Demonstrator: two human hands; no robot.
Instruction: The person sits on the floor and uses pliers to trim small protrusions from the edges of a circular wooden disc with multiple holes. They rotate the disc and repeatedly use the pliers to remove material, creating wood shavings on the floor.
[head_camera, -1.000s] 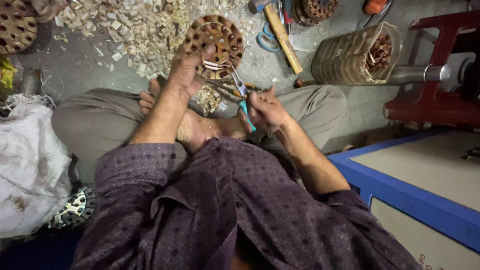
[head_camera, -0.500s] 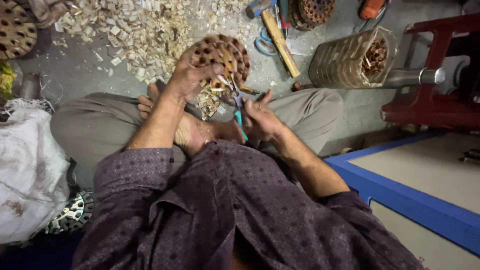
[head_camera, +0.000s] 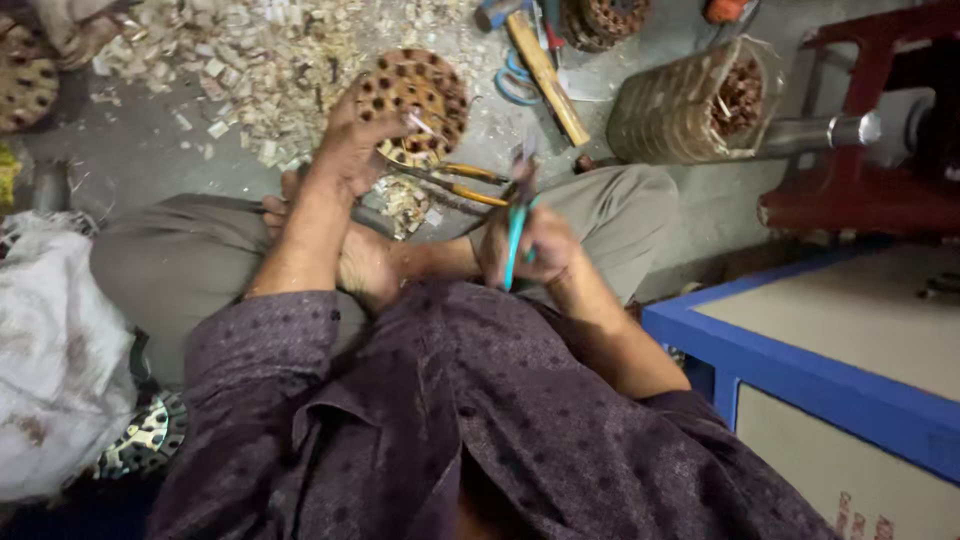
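step: stripping stator (head_camera: 412, 105), judged | left hand (head_camera: 350, 150) clamped on its rim, on floor by feet | right hand (head_camera: 530, 245) closed on pliers (head_camera: 516, 235), lifted clear | next: jaws need to re-seat on a slot strip

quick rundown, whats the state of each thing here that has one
round rusty slotted metal core: tilted on edge, gripped by left hand
teal-handled pliers: held in right hand, jaws blurred
yellow-handled pliers: lying on floor
wooden-handled hammer: lying flat, untouched
large cylindrical laminated core: on its side, copper windings inside
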